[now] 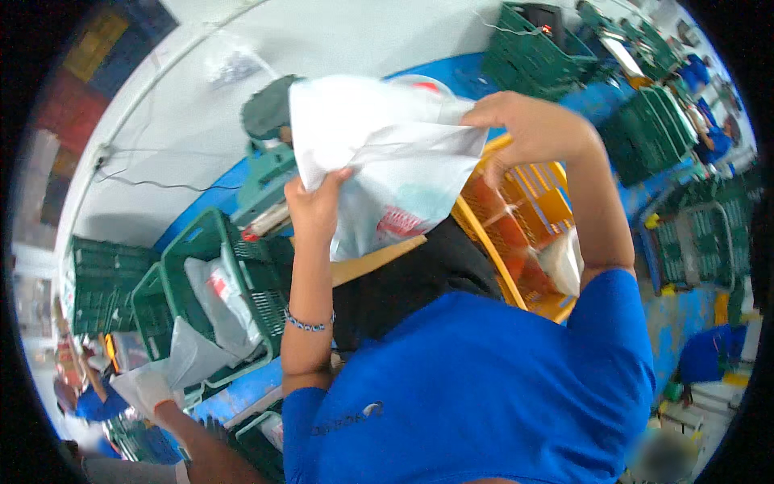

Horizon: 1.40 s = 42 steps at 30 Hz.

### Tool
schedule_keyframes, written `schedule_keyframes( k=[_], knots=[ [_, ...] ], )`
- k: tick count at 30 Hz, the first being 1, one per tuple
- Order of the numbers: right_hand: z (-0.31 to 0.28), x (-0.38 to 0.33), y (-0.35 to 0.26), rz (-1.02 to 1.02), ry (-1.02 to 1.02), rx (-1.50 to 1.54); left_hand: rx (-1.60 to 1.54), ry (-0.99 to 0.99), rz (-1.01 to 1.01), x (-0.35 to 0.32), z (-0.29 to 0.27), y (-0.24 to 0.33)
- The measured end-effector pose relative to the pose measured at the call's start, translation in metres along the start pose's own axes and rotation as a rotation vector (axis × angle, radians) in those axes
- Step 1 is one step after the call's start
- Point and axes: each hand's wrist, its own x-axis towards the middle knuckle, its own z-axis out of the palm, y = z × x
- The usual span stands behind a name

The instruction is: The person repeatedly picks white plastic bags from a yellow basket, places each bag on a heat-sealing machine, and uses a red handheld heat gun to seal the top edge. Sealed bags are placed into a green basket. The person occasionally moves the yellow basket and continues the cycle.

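A white plastic bag [403, 161] with red print near its lower side is held up in front of me, its surface creased. My left hand [313, 200] is closed on the bag's near left side, thumb lying over the plastic. At the upper right corner, my right hand [532, 133] grips the bag's edge, its fingertips at the plastic and its thumb lower down. Whatever the bag contains, if anything, cannot be made out. Just beyond and below my right forearm stands a yellow crate [501, 262] with orange-red pieces and a whitish bag [562, 262] inside.
Green crates [211, 234] stand at the left, one with grey-white plastic bags [230, 302]. Another person's gloved hand [149, 387] holds a translucent bag there. A green machine [270, 173] stands behind my left hand. More green crates [645, 133] and people are at the right.
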Motion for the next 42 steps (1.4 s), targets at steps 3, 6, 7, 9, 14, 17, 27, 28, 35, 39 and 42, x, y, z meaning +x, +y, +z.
schedule_keyframes(
  k=[3, 6, 7, 9, 14, 17, 27, 28, 35, 39, 42],
  knots=[
    [0.042, 0.044, 0.006, -0.072, 0.048, -0.103, -0.067, 0.073, -0.045, 0.009, -0.056, -0.021],
    [0.06, 0.076, -0.008, -0.224, 0.166, -0.076, 0.005, 0.186, 0.229, 0.014, -0.088, -0.004],
    [0.061, 0.082, -0.014, -0.291, 0.213, -0.061, 0.149, 0.303, 0.416, 0.012, -0.091, 0.009],
    [0.058, 0.093, -0.029, -0.332, 0.153, -0.106, 0.525, 0.343, 0.671, 0.007, -0.102, 0.045],
    [0.051, 0.104, -0.054, -0.452, 0.09, -0.096, 1.204, -0.21, 0.805, -0.002, -0.118, 0.106],
    [0.047, 0.105, -0.05, -0.488, 0.008, -0.1, 1.218, -0.254, 0.885, -0.006, -0.126, 0.114],
    [0.037, 0.118, -0.019, -0.339, 0.2, -0.329, 1.395, -0.318, 0.72, -0.054, -0.15, 0.128],
    [0.036, 0.116, -0.022, -0.3, 0.171, -0.377, 1.45, -0.306, 0.708, -0.053, -0.148, 0.131],
    [-0.022, 0.103, -0.052, -0.427, 0.421, -0.576, 1.529, -0.215, 0.894, -0.028, -0.16, 0.186],
    [-0.023, 0.111, -0.044, -0.384, 0.441, -0.472, 1.489, -0.185, 0.874, -0.016, -0.166, 0.18],
    [0.009, 0.122, -0.022, -0.341, 0.363, -0.395, 1.407, -0.159, 0.838, 0.001, -0.16, 0.134]
  ],
)
